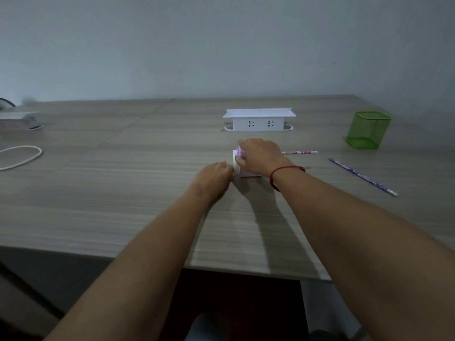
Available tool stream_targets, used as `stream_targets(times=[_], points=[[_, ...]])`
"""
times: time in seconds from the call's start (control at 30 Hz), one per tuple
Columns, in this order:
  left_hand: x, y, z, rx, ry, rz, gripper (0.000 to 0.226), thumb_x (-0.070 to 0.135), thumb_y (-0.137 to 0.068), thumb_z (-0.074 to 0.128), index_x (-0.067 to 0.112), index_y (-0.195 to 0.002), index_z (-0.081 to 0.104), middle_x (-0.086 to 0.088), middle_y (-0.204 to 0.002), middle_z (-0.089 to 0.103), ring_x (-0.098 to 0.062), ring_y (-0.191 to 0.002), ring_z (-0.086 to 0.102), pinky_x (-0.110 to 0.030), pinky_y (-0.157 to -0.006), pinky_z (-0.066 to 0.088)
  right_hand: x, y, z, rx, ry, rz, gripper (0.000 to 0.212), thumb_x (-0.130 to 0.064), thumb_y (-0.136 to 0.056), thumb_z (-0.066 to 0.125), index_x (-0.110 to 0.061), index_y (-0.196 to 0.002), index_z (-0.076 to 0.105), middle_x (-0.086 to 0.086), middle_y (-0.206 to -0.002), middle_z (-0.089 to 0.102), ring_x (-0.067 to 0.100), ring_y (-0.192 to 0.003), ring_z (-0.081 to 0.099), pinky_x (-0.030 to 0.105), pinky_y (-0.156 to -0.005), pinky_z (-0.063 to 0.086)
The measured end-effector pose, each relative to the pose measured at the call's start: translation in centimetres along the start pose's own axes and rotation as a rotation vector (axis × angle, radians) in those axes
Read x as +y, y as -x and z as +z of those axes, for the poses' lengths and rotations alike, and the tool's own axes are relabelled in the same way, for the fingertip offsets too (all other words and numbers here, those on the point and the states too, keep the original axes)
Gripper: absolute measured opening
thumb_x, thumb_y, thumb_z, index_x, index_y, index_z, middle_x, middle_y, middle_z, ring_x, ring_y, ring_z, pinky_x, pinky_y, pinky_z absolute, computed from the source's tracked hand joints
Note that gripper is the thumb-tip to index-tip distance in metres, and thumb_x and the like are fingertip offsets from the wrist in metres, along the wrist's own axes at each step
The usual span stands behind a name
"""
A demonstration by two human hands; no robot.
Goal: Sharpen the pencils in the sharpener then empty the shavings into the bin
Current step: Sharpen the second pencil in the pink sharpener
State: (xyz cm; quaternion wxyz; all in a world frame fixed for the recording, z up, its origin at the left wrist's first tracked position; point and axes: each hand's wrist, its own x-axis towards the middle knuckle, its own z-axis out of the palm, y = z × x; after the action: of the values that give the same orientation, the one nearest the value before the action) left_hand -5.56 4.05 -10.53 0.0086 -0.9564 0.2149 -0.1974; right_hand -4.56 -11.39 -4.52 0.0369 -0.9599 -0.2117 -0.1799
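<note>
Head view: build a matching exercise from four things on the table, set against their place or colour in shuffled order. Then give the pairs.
Things
1. mesh holder
2. purple pencil
3. cable loop
4. sharpener

Descriptions
A. white, at the left edge of the table
B. gripped from above by the right hand
C. green, standing at the far right
D. lying slantwise on the right, loose, no hand on it

Pairs: 1-C, 2-D, 3-A, 4-B
</note>
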Motion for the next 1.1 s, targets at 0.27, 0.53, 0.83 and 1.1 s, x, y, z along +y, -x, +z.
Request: stream_targets(times=[0.27,0.53,0.83,1.1], points=[[-1.6,-2.3,0.1,-0.056,0.07,0.127,0.029,0.013,-0.09,0.054,0.013,-0.117,0.064,-0.009,-0.127,0.06,-0.028,-0.114,0.058,-0.037,-0.089,0.049,0.4,0.1,0.6,0.027,-0.019,-0.021,0.031,-0.036,-0.093,0.045,-0.015,-0.116,0.051,0.005,-0.108,0.058,0.019,-0.085,0.054,0.033,-0.074,0.047],[-1.5,-4.5,-1.6,-0.194,-0.187,0.034,0.026,0.016,-0.097,0.044,0.006,-0.116,0.058,-0.015,-0.119,0.063,-0.032,-0.109,0.06,-0.041,-0.087,0.05,0.5,0.3,0.8,0.042,-0.067,-0.021,0.034,-0.035,-0.095,0.048,-0.016,-0.123,0.051,0.003,-0.114,0.057,0.017,-0.091,0.052,0.03,-0.075,0.045],[-1.0,-5.5,-3.1,-0.124,-0.37,0.041,0.023,0.001,-0.094,0.038,0.0,-0.11,0.055,-0.019,-0.116,0.062,-0.036,-0.109,0.058,-0.042,-0.085,0.045,0.3,-0.1,0.5,-0.007,-0.07,0.025,0.041,-0.035,-0.096,0.046,-0.015,-0.132,0.047,0.007,-0.125,0.056,0.025,-0.109,0.056,0.038,-0.085,0.046],[-1.6,-5.4,-5.6,-0.042,-0.316,0.046,0.023,0.001,-0.095,0.04,0.0,-0.113,0.055,-0.021,-0.113,0.064,-0.039,-0.106,0.06,-0.046,-0.082,0.048,0.1,-0.4,-0.2,-0.064,-0.066,0.021,0.034,-0.032,-0.095,0.047,-0.013,-0.123,0.052,0.01,-0.121,0.058,0.029,-0.109,0.057,0.038,-0.083,0.044]])
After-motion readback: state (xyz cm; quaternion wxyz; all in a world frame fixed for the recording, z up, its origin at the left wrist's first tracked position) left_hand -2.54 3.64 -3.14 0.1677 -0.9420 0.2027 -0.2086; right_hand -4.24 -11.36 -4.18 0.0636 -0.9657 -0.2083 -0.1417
